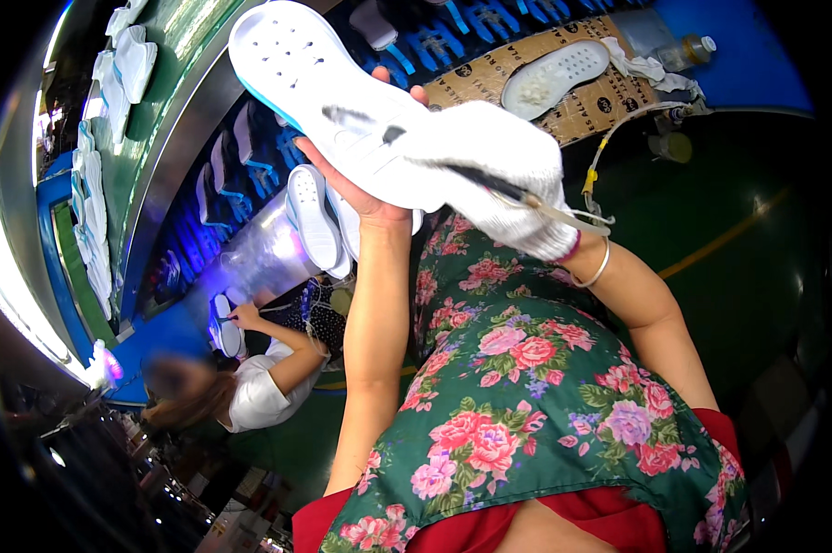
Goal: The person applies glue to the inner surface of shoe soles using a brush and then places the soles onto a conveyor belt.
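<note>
A white shoe sole (292,69) with small holes in its heel end and a blue-green edge lies across my bare left hand (370,201). The thumb shows on its near side and fingertips on the far side. My right hand (508,166), in a white knitted glove, is closed around a slim dark tool (490,182) with a pale tube at its back end. The glove is over the lower part of the sole. Grey and dark marks show on the sole's middle; the tool's tip cannot be made out clearly.
Another white sole (556,78) lies on brown cardboard (462,88) by a plastic bottle (688,51). A hose (600,152) hangs at the right. Several soles (313,217) rest beyond my left forearm, near blue racks (439,46). A person (273,382) works at the lower left.
</note>
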`<state>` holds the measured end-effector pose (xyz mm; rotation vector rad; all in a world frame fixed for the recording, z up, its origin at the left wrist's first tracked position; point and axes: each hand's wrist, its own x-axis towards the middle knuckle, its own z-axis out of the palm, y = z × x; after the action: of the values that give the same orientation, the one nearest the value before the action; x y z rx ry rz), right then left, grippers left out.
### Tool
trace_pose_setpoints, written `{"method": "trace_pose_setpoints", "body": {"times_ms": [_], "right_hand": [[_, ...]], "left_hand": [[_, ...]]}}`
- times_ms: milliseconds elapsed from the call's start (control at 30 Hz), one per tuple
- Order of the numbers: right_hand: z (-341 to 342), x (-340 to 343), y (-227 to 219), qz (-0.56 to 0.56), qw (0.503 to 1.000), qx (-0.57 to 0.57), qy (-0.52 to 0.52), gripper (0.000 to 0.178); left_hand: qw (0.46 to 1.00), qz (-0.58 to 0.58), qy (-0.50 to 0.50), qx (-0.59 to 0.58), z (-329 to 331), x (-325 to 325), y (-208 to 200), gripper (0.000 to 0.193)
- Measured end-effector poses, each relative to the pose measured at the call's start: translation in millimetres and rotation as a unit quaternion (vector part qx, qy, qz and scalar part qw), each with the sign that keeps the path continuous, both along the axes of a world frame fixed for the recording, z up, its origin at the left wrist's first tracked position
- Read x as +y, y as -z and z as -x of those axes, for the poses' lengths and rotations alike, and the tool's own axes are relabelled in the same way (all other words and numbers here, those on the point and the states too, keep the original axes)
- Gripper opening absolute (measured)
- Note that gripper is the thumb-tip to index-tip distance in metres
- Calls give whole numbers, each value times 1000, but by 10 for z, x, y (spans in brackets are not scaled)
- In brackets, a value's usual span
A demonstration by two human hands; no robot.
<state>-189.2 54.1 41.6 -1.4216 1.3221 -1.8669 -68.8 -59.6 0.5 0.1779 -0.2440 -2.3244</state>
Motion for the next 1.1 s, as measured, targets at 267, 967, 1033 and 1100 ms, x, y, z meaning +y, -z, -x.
{"method": "trace_pose_setpoints", "body": {"times_ms": [267,967,1033,1100], "right_hand": [[-159,-13,-152,-5,997,64,34,22],[-125,361,-123,-84,980,9,-179,21],[-87,298,-112,-78,991,29,-109,19],[-37,248,-76,-37,991,96,-89,21]], "left_hand": [[997,20,64,24,123,107,131,95],[966,120,214,88,-141,-180,-23,104],[955,145,253,61,-173,-204,-53,105],[949,151,275,28,-105,-237,-161,106]]}}
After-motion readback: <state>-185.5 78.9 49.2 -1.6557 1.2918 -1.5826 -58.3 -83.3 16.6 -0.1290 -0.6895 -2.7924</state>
